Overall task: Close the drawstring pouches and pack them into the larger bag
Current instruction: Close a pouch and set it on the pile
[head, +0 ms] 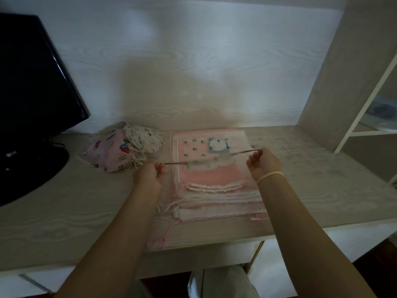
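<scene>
Both hands are over the desk (64, 211), above the stack of flat pink pouches (214, 190). The left hand (148, 175) and the right hand (263, 163) each pinch one end of a taut drawstring (242, 152); the pouch between them is blurred. To close it well, I would pull evenly outward. Farther left lie two closed pouches (129, 149).
</scene>
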{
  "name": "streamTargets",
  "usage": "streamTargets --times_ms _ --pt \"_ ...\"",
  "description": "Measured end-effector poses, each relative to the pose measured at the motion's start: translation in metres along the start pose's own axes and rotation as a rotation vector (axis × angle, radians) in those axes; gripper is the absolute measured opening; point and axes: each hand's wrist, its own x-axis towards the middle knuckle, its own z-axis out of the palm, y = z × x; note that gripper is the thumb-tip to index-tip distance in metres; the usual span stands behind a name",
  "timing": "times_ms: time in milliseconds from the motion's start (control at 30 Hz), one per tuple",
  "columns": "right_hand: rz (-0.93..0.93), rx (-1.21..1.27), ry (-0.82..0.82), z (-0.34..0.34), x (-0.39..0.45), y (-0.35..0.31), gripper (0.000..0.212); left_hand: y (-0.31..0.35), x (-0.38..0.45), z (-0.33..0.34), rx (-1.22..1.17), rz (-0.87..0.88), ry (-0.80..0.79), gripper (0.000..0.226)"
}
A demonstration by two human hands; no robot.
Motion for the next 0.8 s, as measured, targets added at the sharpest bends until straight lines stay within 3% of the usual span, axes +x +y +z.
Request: streamTargets --times_ms 100,167,300,400,467,567,700,800 --pt "-0.027 0.039 0.109 -0.002 0.005 -0.005 0.028 0.003 0.005 -0.001 -0.098 0.069 0.140 0.009" --pt "-0.013 0.098 0.077 -0.001 0.000 -0.004 0.025 0.002 0.001 0.003 -0.120 0.111 0.155 0.010" --pt "0.077 0.214 -0.146 0.004 -0.013 0.003 0.029 -0.002 -0.017 0.017 -0.196 0.024 -0.079 0.023" --pt "0.146 0.073 -0.260 0.006 -0.016 0.007 0.037 -0.003 -0.025 0.024 -0.236 -0.023 -0.187 0.026" --pt "0.158 -0.071 -0.350 0.005 -0.017 0.007 0.041 -0.004 -0.028 0.027 -0.005 0.045 -0.199 0.029" --pt "0.081 -0.314 -0.388 0.003 -0.016 0.004 0.042 -0.006 -0.028 0.025 0.661 0.362 -0.146 0.031" --pt "-0.394 -0.938 -0.111 0.006 -0.016 -0.003 0.034 -0.001 -0.025 0.016 1.300 0.804 -0.112 0.021" --pt "-0.637 -1.282 -0.063 0.005 -0.016 -0.002 0.034 0.002 -0.020 0.012 1.630 0.906 -0.085 0.026"
